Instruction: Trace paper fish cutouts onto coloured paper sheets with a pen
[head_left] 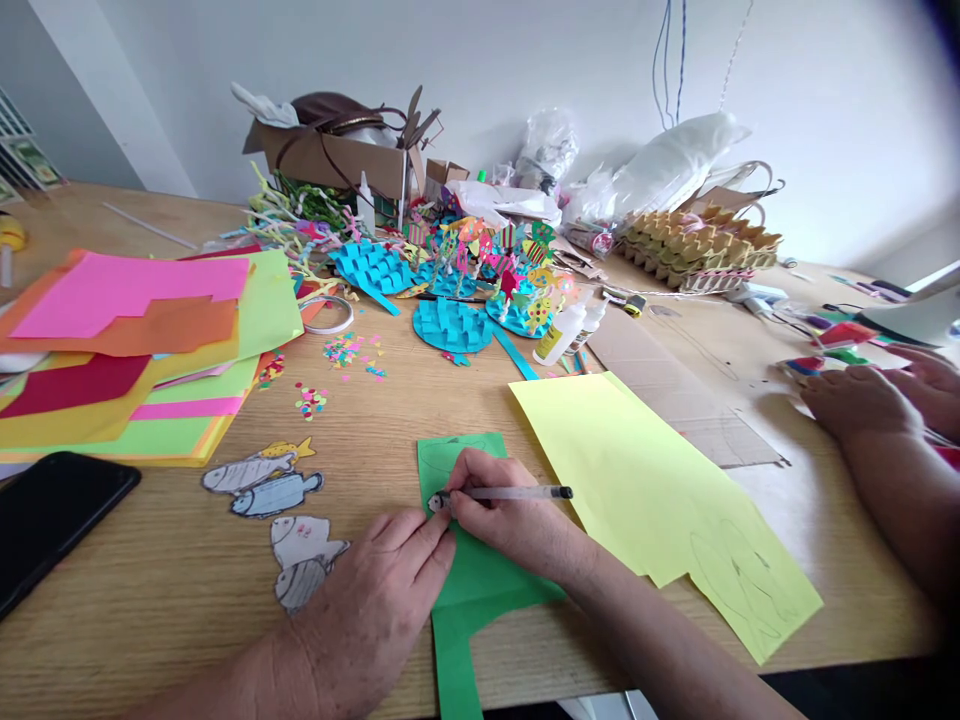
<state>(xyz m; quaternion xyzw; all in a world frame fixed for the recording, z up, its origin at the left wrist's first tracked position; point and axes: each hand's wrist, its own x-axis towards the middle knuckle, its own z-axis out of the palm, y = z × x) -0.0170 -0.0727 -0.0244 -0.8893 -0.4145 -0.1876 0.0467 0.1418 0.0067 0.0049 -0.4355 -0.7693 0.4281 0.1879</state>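
Observation:
My right hand (491, 500) grips a slim clear-barrelled pen (525, 492), its tip down at a small paper fish cutout (437, 500) on green paper (480, 570). A drawn outline shows near the green sheet's top edge. My left hand (382, 580) lies with fingers stretched out, their tips pressing on the green paper beside the cutout. Much of that cutout is hidden under my fingers. Left of my left hand lie several more fish cutouts: a blue one (274, 494), white and grey ones (300, 540), and a yellow one (296, 449) partly covered.
Yellow paper (645, 480) with pencilled outlines lies to the right, beside cardboard (675, 390). Coloured sheets (127, 340) and a phone (67, 510) are at left. Glue bottles (561, 333), blue woven paper shapes (452, 325) and egg trays (694, 245) stand behind. Another person's hands (862, 400) work at right.

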